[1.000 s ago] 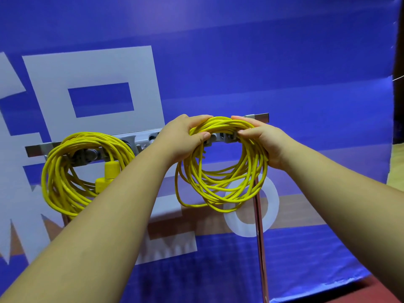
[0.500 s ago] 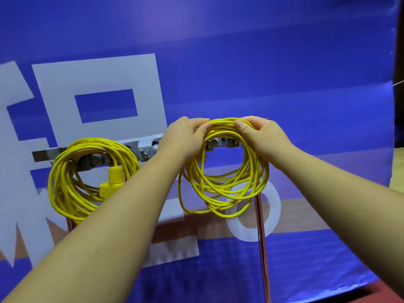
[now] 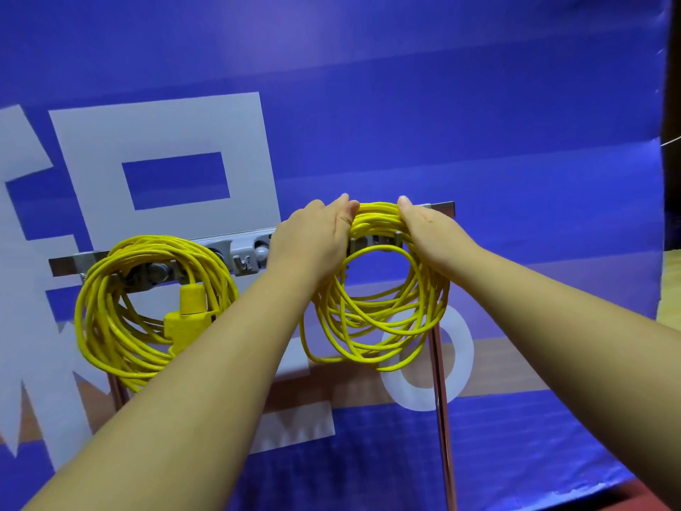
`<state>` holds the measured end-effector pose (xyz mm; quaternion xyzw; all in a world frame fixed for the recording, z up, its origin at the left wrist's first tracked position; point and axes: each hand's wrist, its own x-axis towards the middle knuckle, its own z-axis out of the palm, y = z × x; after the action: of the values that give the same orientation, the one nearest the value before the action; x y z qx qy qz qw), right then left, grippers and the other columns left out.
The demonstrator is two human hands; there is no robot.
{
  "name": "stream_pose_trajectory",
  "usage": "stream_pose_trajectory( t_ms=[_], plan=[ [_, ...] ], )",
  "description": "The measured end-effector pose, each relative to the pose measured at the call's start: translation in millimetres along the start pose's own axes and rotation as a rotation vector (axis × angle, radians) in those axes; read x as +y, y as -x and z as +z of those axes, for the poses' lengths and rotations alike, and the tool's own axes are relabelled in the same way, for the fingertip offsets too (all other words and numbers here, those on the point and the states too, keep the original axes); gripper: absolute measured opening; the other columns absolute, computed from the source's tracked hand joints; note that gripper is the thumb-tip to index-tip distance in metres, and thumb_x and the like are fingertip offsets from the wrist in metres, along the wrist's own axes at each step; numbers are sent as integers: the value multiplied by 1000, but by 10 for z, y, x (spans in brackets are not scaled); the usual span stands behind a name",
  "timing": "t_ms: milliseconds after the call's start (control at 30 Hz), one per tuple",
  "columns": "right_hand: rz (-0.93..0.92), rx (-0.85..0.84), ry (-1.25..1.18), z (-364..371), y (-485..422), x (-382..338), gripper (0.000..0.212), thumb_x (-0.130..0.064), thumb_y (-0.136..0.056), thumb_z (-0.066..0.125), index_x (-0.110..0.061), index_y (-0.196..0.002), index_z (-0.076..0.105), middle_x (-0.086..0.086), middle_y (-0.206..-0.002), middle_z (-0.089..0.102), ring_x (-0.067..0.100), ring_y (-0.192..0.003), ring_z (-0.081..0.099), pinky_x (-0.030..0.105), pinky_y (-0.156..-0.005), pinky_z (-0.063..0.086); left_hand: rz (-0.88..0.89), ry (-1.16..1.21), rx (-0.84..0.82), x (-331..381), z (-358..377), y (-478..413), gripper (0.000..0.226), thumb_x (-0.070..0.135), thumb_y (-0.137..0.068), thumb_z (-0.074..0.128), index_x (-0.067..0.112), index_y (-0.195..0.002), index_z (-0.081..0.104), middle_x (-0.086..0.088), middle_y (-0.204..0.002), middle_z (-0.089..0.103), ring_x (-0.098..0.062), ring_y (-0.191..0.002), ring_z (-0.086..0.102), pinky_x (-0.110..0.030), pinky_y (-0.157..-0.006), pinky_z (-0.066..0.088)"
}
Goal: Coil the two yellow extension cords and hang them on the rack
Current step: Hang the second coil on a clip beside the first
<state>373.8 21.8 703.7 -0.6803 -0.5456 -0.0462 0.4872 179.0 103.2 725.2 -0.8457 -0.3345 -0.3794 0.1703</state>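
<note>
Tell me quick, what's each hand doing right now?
Left hand: grips the right-side cord coil at its top.
Right hand: grips that coil's top too.

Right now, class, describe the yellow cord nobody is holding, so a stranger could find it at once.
Find the big blue banner, then the grey rack across it. The hanging cord loops over the rack's left end. Unlike the right cord, held by the left hand and right hand, it shows a yellow plug.
</note>
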Motion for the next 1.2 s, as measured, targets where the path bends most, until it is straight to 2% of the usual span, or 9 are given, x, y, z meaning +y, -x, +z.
stream_pose_trajectory(
  t_ms=[67,167,267,400,567,700,900,1067,1200],
  plan=[
    [-27,-13,30,-18,27,5,63,-48,-114,19,-1,-116,61,19,-104,65,23,-89,60,34,-71,44,22,22,-86,1,-65,7,85,77,-97,7,26,-163,24,-8,-130,56,-31,-119,58,-53,-92,55],
    [-28,-45,63,-53,47,-18,50,-34,-117,19,-2,-143,47,23,-122,60,34,-109,59,38,-86,43,68,-23,-199,-16,-175,49,132,105,-67,27,19,-165,3,-6,-144,48,-26,-126,54,-50,-94,56],
    [-8,-61,39,-48,12,28,50,-34,-116,24,-7,-156,36,23,-142,53,36,-129,52,38,-101,40,167,-219,-187,-1,-130,132,150,101,-60,52,11,-163,-8,-8,-141,46,-27,-120,54,-48,-90,57],
    [8,34,-110,-21,46,99,77,-67,-101,48,-18,-160,37,9,-155,40,27,-138,48,40,-106,40,154,-291,-99,22,-44,114,117,72,-86,60,9,-164,0,-12,-140,47,-30,-118,55,-47,-87,56],
    [-285,177,-9,-46,319,215,77,-71,-83,67,-33,-148,47,-6,-135,46,12,-126,52,38,-107,45,75,-200,-162,38,-97,31,96,76,-95,37,16,-165,9,-12,-148,44,-34,-127,53,-51,-94,55],
    [-404,133,169,-9,331,303,57,-58,-95,64,-35,-145,50,-3,-133,50,19,-124,53,46,-105,49,28,-126,-150,46,-127,-2,80,70,-101,28,22,-164,18,-10,-143,47,-31,-123,55,-50,-92,56],
    [-110,153,-266,-39,281,210,35,-46,-99,70,-39,-132,62,-10,-114,63,7,-101,65,20,-76,49,-77,184,-163,-68,-120,-56,83,90,-78,32,45,-144,51,0,-117,66,-28,-102,67,-49,-85,61],
    [46,41,-588,-43,136,172,41,-45,-93,78,-36,-132,67,-7,-114,69,9,-103,71,24,-77,53,-91,315,-164,-104,-155,-93,47,67,-100,44,44,-137,62,6,-114,74,-23,-101,68,-44,-89,60],
    [172,-20,-651,-60,-40,164,35,-42,-85,83,-32,-118,76,-1,-115,77,23,-109,72,41,-89,61,-154,360,-135,-98,-136,-135,44,59,-105,42,40,-137,64,8,-129,71,-21,-115,65,-44,-95,58]
  ],
)
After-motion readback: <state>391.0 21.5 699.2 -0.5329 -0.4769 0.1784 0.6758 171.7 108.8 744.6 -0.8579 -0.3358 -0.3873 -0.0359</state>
